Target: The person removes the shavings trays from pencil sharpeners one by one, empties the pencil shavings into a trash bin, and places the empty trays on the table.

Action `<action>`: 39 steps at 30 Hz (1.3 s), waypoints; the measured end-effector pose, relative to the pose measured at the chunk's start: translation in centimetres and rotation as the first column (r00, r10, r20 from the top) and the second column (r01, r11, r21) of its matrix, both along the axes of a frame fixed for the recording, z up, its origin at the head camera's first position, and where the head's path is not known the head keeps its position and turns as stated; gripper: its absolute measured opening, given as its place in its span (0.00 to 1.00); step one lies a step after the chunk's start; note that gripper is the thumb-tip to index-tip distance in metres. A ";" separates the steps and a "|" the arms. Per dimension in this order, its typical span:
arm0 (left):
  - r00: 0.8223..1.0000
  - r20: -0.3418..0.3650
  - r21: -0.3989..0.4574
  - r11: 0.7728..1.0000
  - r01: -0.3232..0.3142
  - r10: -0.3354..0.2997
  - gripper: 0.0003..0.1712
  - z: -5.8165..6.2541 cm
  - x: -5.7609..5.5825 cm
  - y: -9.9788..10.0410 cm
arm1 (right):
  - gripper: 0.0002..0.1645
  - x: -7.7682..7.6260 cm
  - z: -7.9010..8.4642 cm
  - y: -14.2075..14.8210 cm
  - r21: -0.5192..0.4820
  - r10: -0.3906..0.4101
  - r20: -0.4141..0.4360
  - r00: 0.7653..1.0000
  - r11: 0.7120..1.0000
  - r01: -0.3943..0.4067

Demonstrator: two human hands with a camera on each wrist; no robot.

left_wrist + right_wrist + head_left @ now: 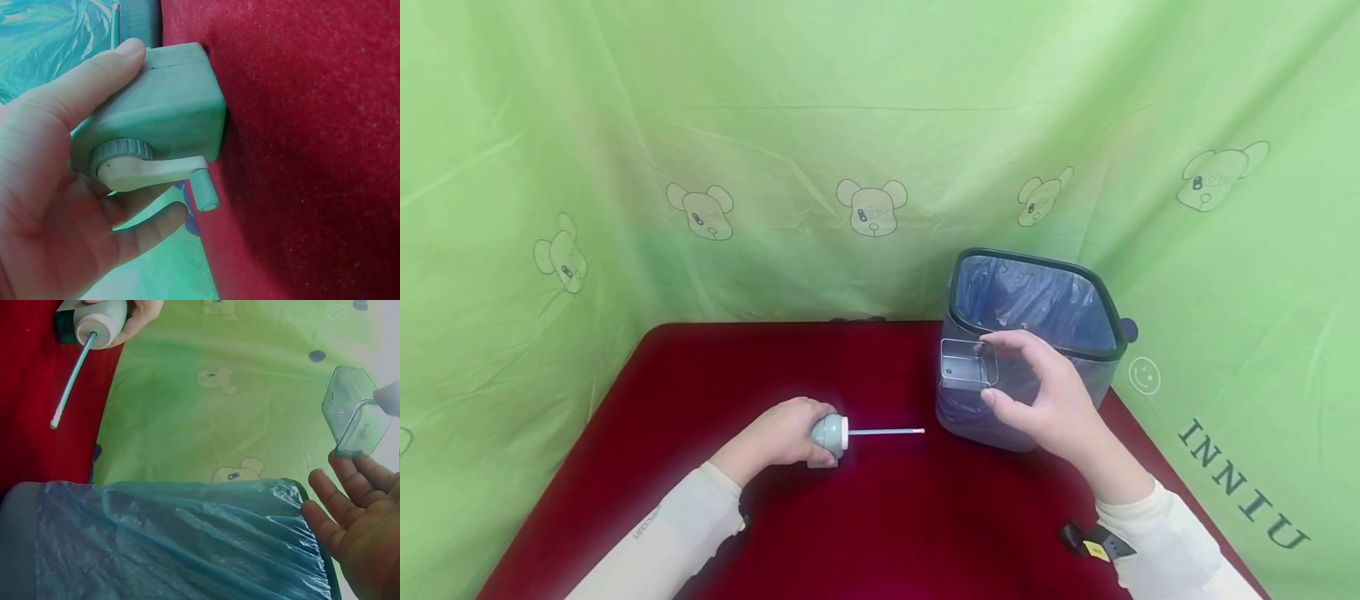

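My left hand (pixel 786 432) grips a pale green crank pencil sharpener (pixel 829 435) on the red tabletop. From its white front a pencil (pixel 887 431) sticks out to the right. The left wrist view shows the thumb over the sharpener's body (pixel 178 100), while the crank handle (pixel 162 172) is free of the fingers. Above the near side of a waste bin, my right hand (pixel 1063 408) pinches a small clear shavings drawer (pixel 967 371) by its edges between thumb and fingers. In the right wrist view, the drawer (pixel 350 412) looks see-through, and no shavings can be made out in it.
The bin has a dark rim (pixel 1037 255) and a bluish plastic liner (pixel 1052 292); it stands at the back right of the red tabletop (pixel 737 358). Green cloth (pixel 880 108) with printed bear faces hangs behind and at both sides.
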State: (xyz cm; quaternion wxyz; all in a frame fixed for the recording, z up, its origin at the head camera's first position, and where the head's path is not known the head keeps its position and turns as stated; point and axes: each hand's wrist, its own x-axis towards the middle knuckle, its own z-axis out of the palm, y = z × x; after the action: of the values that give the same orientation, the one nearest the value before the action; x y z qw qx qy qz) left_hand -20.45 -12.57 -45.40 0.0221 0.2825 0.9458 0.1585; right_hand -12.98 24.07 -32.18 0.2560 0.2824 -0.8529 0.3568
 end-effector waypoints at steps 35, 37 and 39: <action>1.000 -0.010 0.007 1.000 0.004 -0.004 0.37 -0.3 -0.2 0.0 | 0.35 -0.7 -3.1 -0.6 -0.025 0.032 0.059 0.998 0.999 -0.030; 1.000 -0.015 0.009 1.000 0.010 -0.009 0.36 -0.3 -0.2 0.0 | 0.35 -0.7 -3.3 -0.6 -0.029 0.037 0.063 0.997 0.999 -0.035; 1.000 -0.024 0.007 1.000 0.015 -0.015 0.36 -0.4 -0.3 0.0 | 0.34 -0.8 -3.6 -0.6 -0.032 0.042 0.070 0.997 0.999 -0.040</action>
State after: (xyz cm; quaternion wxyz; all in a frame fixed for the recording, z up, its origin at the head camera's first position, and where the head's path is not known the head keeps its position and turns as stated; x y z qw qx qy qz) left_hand -20.75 -12.62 -45.80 0.0107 0.2917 0.9432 0.1585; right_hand -13.79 23.43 -35.79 0.2229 0.2830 -0.8498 0.3848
